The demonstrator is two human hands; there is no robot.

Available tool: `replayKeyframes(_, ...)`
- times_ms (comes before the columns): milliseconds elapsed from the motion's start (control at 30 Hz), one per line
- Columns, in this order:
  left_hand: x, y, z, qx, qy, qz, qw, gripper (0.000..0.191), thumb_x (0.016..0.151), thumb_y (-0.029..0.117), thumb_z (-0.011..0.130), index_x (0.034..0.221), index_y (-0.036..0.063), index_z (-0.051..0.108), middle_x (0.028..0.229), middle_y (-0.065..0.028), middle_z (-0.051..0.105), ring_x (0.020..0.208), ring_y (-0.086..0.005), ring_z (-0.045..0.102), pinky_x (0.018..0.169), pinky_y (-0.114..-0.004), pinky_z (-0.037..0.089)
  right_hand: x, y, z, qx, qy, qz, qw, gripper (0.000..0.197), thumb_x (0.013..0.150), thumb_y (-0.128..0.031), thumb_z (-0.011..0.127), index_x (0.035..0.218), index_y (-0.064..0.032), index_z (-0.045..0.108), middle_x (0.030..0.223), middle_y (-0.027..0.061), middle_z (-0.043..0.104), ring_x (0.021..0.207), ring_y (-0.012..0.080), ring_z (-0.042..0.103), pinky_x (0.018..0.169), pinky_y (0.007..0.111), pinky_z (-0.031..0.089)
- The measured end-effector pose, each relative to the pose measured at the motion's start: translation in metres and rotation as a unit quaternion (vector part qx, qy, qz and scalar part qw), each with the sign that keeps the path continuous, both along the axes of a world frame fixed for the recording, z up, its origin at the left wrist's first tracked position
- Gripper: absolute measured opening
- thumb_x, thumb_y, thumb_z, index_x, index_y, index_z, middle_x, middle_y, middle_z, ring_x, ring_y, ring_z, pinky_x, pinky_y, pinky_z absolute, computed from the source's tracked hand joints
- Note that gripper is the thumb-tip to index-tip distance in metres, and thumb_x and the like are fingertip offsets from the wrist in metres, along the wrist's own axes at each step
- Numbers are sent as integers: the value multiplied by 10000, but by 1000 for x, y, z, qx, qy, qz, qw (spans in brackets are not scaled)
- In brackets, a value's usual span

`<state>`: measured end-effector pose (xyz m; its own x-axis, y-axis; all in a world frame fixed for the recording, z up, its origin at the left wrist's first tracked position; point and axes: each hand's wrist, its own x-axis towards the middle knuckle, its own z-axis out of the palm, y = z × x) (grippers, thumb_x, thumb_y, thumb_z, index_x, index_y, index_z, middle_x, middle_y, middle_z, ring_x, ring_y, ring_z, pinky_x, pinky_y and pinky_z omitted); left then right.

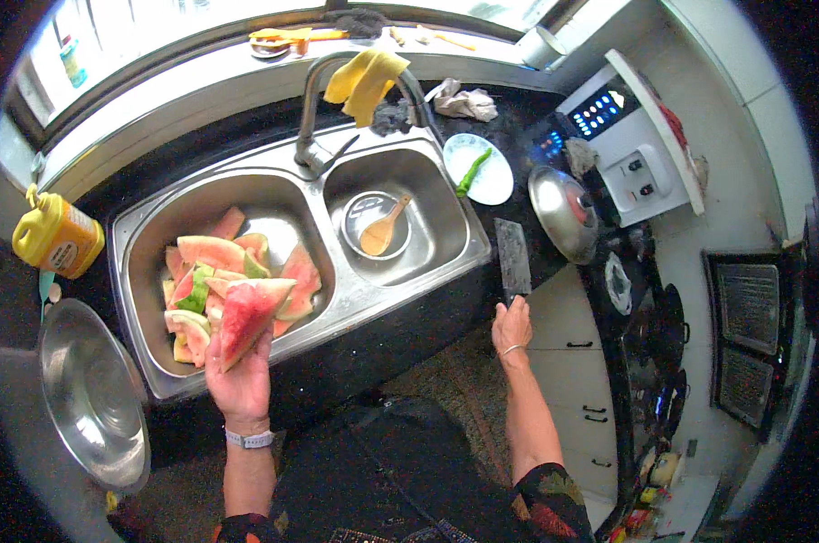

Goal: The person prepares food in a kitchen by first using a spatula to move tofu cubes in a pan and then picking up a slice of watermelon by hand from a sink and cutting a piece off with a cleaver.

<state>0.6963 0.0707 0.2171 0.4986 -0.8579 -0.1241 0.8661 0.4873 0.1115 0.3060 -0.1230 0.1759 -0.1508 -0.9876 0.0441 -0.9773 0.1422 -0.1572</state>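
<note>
My left hand [241, 380] holds a wedge of watermelon [246, 319] with red flesh over the front rim of the left sink basin [280, 203]. Beneath and behind it, several watermelon rinds [209, 252] lie heaped in that basin, pink flesh and green skin showing. In my right hand [512, 327] is a cleaver [513, 254], gripped by its handle, its broad blade pointing away from me near the counter edge, right of the sink. The right basin [426, 183] contains a round metal bowl [355, 234] with a wooden spoon [381, 232] in it.
A faucet [307, 129] with a yellow cloth [365, 81] over it stands behind the basins. Right of them are a plate [497, 178] with a green chili pepper [475, 171] and a domed metal lid [552, 210]. A yellow jug [63, 234] and a large metal basin [90, 394] stand left.
</note>
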Motion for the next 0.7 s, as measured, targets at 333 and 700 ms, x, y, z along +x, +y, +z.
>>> replayKeyframes(333,-7,-5,1,71,17,-13,997,564,943,245,451,1411,-32,301,1414,-194,420,1308,-338,412,1119,-511,317,-12,-58,-41,-16,8,25,1000,386,867,-223,633,1077,80,517,1066,282,540,978,460,549,857,501,456)
replayKeyframes(700,1,-6,-8,87,-37,34,995,554,938,279,468,1406,6,352,1406,-144,446,1302,-290,428,1098,-474,344,159,14,79,227,-484,111,838,579,938,-301,576,1382,-10,345,1208,165,500,942,193,600,645,325,586)
